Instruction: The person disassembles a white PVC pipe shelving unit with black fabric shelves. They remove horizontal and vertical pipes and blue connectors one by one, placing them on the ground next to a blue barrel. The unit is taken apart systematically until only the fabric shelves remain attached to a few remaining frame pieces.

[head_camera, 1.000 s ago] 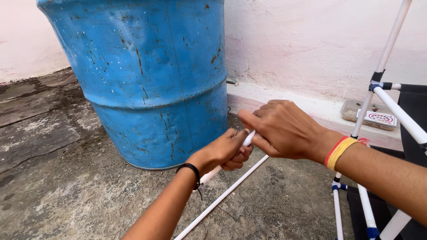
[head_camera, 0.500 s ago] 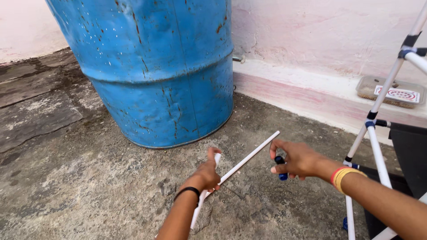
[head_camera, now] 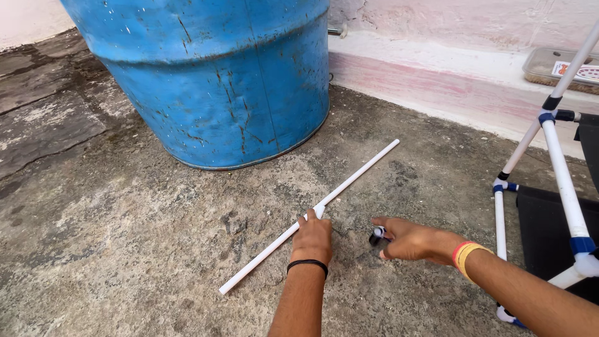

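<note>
Left hand [head_camera: 312, 240] fingers grip smooth white rod [head_camera: 349, 184] | right hand [head_camera: 409, 240] pinches dark cap [head_camera: 376, 236]

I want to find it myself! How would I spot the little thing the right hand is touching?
Start at the big blue barrel and look across the concrete floor to the long white pipe under the left hand. Just beside it, the right hand touches a small dark roll, the only short, dark, round piece there.

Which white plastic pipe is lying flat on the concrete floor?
The loose long white pipe under the left hand, beside the blue barrel. The other white pipes stand joined into a frame at right.
</note>
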